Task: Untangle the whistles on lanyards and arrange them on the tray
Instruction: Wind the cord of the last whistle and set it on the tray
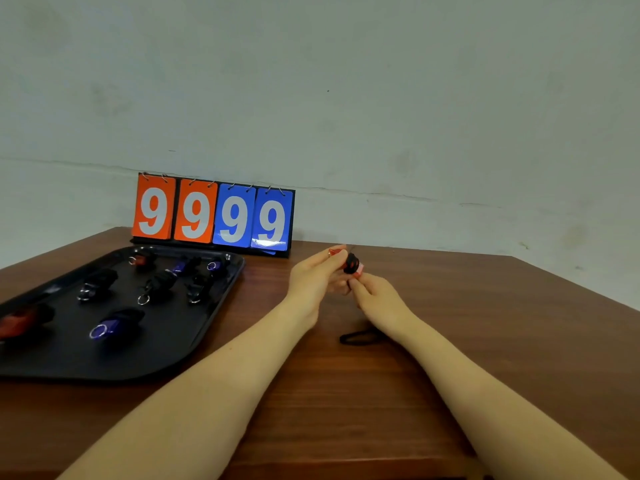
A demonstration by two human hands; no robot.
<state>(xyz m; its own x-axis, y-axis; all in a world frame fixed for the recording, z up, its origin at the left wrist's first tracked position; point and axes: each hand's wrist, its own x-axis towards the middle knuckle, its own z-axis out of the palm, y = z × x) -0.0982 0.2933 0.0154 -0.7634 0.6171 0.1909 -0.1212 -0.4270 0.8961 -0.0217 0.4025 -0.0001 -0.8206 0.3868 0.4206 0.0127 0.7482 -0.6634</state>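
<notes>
A red whistle (356, 266) with black cord wound round its middle is held above the wooden table (450, 306). My left hand (313, 277) pinches its far end. My right hand (375, 296) pinches the black lanyard just below the whistle. A loose loop of that lanyard (360, 337) trails onto the table beneath my right wrist. On the left lies a black tray (194, 337) with several wrapped whistles: purple ones (116, 325), black ones (98, 284) and red ones (20, 318).
A flip scoreboard (213, 214) reading 9999 in orange and blue stands at the table's back edge against the pale wall, just behind the tray. The table's right edge runs diagonally at the far right.
</notes>
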